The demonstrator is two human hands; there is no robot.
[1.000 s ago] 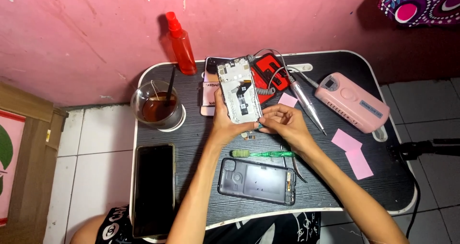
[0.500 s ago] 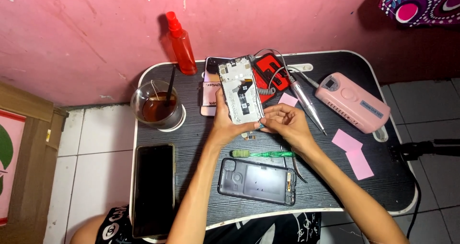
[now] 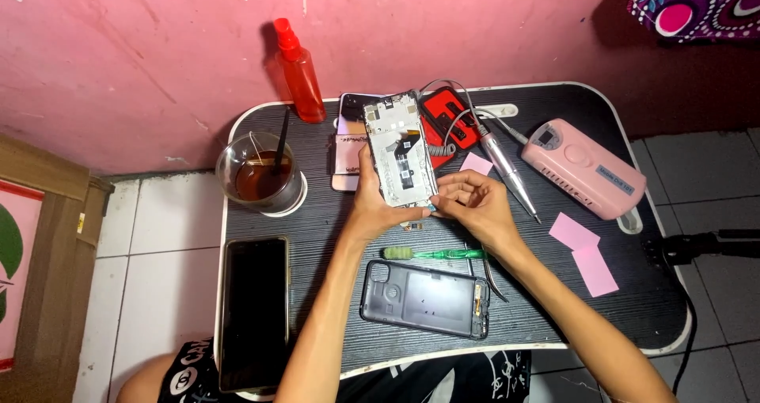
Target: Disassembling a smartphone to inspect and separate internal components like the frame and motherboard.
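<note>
A dark phone (image 3: 255, 312) lies face up at the left edge of the black table (image 3: 633, 308), and behind it stands a glass of brown liquid (image 3: 260, 175) with a dark stick in it. A red spray bottle (image 3: 298, 72) stands near the wall. The left hand (image 3: 378, 203) grips the opened phone frame (image 3: 400, 151) from below, thumb on its left edge and fingers wrapped behind, holding it tilted above the table's middle. Compared with a second ago the frame sits in nearly the same place, leaning only slightly differently. The right hand (image 3: 472, 203) has its fingers curled and pinched together at the frame's lower right corner, touching it; what it pinches is too small to tell. That hand has barely moved. Below the hands lie a green-handled screwdriver (image 3: 431, 254) and a grey back cover (image 3: 425, 298), both unmoved. Further right rest a pen-shaped tool (image 3: 507, 165), a pink device (image 3: 584, 168) and pink paper squares (image 3: 584, 252).
</note>
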